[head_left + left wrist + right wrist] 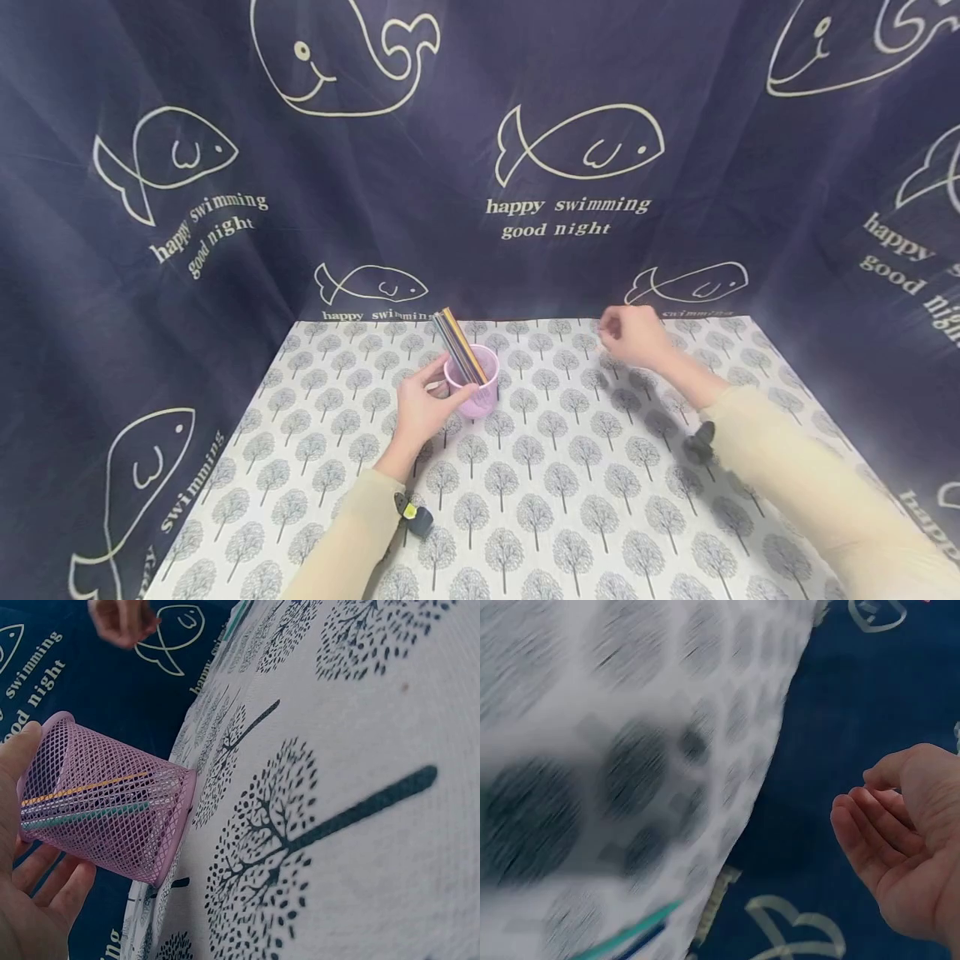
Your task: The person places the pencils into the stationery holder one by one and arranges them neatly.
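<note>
My left hand grips a pink mesh pen cup, thumb at the rim and fingers around the side. Several colored pencils lean in the cup toward its left; through the mesh, yellow and teal ones show. The cup is tilted, its base close to the cloth in the left wrist view. Raised over the far right part of the table, my right hand has loosely curled fingers and nothing between them.
A white cloth with tree prints covers the table. Behind it hangs a dark blue curtain with fish prints. Thin teal and dark blue sticks lie near the table edge in the right wrist view.
</note>
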`<control>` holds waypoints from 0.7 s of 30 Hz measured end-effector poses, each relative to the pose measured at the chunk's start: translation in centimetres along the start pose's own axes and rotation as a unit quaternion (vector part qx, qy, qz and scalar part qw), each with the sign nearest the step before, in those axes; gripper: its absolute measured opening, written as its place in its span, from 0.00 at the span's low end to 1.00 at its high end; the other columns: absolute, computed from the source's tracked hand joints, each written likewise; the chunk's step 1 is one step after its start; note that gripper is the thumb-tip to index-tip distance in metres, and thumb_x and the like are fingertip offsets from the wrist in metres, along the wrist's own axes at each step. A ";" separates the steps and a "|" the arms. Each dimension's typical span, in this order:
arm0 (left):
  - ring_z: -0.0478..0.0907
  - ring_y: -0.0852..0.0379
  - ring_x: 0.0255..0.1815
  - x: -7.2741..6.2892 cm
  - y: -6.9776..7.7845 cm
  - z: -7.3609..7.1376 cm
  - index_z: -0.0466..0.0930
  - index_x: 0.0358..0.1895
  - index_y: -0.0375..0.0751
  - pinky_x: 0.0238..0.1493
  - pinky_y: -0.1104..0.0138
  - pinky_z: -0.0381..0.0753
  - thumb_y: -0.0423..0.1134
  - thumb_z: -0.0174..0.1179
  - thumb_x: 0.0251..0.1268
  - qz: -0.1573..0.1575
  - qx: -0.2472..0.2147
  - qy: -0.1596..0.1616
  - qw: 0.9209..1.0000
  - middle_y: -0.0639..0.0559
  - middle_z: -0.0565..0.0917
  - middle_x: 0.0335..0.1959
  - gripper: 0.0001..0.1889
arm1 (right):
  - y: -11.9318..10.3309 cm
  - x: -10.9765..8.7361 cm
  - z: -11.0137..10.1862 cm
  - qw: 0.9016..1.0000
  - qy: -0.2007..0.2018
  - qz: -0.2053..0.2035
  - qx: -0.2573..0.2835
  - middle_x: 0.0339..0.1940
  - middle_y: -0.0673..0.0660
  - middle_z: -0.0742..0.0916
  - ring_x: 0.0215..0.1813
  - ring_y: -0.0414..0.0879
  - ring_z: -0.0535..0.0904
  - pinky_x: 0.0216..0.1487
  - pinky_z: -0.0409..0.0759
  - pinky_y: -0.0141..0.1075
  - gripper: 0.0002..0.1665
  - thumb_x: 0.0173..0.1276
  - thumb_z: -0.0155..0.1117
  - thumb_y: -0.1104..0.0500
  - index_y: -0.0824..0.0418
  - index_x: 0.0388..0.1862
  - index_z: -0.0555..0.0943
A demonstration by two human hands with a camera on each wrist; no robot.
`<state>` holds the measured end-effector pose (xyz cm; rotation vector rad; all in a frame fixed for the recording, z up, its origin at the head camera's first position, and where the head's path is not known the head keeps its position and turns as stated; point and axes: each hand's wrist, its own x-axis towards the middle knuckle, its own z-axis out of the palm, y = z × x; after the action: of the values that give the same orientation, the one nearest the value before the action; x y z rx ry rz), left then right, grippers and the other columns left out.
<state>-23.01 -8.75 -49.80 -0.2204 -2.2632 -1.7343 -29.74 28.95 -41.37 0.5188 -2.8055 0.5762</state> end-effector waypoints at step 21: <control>0.89 0.36 0.58 0.0 0.0 0.0 0.80 0.69 0.33 0.56 0.54 0.95 0.42 0.86 0.50 -0.001 -0.009 -0.001 1.000 0.32 0.88 0.59 0.42 | 8.6 -7.9 -1.7 0.992 -0.064 0.090 -0.067 0.29 0.64 0.90 0.30 0.57 0.86 0.41 0.91 0.60 0.09 0.65 0.69 0.63 0.71 0.35 0.87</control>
<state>-23.01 -8.75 -49.76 -0.2231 -2.2505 -1.7569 -25.58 39.41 -45.01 0.2885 -3.0075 0.3965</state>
